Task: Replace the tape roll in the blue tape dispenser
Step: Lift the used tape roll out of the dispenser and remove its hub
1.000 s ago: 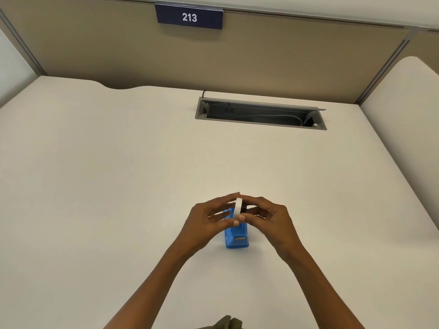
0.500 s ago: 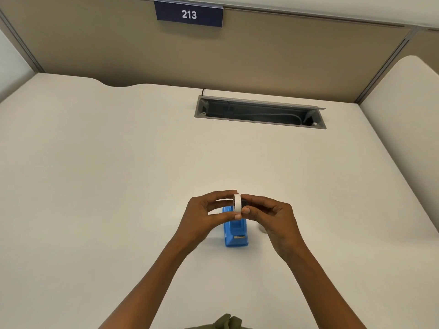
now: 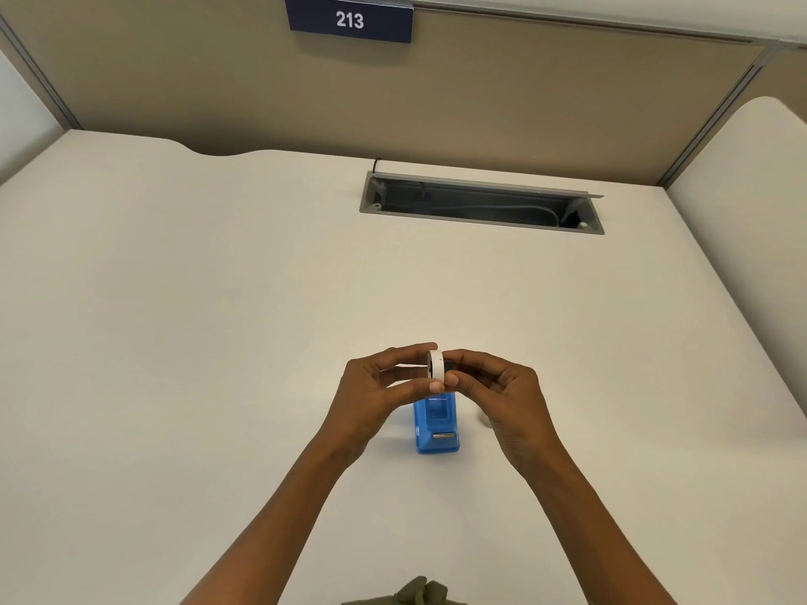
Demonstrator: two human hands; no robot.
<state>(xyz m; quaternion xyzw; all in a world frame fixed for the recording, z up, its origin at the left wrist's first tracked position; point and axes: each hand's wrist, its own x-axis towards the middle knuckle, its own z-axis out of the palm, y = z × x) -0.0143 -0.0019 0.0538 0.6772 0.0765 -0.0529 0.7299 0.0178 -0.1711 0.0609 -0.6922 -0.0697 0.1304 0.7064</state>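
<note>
A small blue tape dispenser (image 3: 436,430) stands on the white desk (image 3: 218,342), its cutter end towards me. Just above its far end I hold a white tape roll (image 3: 435,365) on edge. My left hand (image 3: 375,395) pinches the roll's left face with thumb and fingers. My right hand (image 3: 502,390) grips a dark piece (image 3: 450,366) against the roll's right side; whether that piece sits inside the roll I cannot tell. The dispenser's roll cradle is partly hidden behind my fingers.
A grey cable slot (image 3: 480,203) is sunk into the desk at the back. A beige partition with a blue "213" sign (image 3: 349,19) stands behind it. A small pale object (image 3: 482,420) lies by my right hand. Another white desk (image 3: 751,211) adjoins on the right.
Both hands have drawn closer together on the roll and risen slightly above the dispenser. The dispenser has not moved.
</note>
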